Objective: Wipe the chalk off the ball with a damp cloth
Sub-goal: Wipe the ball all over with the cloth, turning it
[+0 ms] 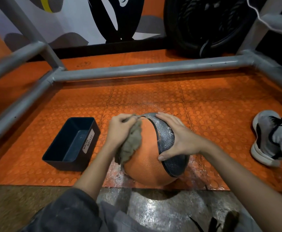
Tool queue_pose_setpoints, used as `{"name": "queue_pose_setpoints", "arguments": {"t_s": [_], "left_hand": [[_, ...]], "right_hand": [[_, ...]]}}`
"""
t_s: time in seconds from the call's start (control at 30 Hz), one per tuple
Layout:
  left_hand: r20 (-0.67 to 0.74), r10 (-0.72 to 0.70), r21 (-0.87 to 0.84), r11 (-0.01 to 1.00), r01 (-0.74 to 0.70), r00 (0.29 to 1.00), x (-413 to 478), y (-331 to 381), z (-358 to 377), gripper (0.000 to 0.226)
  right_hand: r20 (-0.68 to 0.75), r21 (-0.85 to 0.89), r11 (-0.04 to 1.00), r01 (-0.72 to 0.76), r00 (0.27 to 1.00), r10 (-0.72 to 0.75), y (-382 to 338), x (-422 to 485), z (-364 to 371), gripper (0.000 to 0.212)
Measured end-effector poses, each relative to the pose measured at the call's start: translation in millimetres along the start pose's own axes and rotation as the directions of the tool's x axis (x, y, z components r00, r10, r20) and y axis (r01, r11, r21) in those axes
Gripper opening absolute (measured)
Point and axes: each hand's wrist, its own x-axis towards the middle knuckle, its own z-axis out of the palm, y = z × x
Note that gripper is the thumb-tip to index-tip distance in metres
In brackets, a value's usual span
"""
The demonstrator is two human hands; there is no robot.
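An orange ball (147,158) with a black textured band sits on the orange studded floor mat (153,96), low in the middle of the view. My left hand (120,129) grips a bunched grey-brown cloth (130,144) and presses it against the ball's upper left side. My right hand (177,138) lies flat with spread fingers on the black band, thumb at the band's lower edge. White chalk dust speckles the band and the floor around the ball.
A black bin (73,141) labelled "waste basket" stands left of the ball. Grey metal frame tubes (137,71) run across behind and along the left. A white shoe (267,138) is at the right. Black tyres (207,25) lean at the back.
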Motion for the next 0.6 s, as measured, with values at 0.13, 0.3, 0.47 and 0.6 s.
{"name": "queue_pose_setpoints", "arguments": {"t_s": [0.13,0.3,0.47,0.6], "left_hand": [[-0.041,-0.254,-0.096,0.964,0.249,0.966,5.1,-19.0,-4.2,0.028],[-0.081,0.125,0.109,0.987,-0.116,0.989,-15.0,11.3,13.3,0.012],[0.155,0.569,0.283,0.757,-0.588,0.807,-53.8,6.2,23.9,0.025],[0.241,0.725,0.261,0.591,-0.763,0.645,-63.4,-15.3,13.9,0.024]], "right_hand": [[-0.015,-0.016,1.000,-0.015,1.000,0.015,-2.5,1.7,0.8,0.127],[-0.029,0.005,1.000,-0.015,0.999,0.015,2.7,2.3,0.0,0.129],[-0.020,0.022,1.000,-0.012,1.000,0.013,6.9,3.8,-3.7,0.130],[-0.006,0.017,1.000,-0.008,1.000,0.008,5.8,4.2,-5.3,0.128]]}}
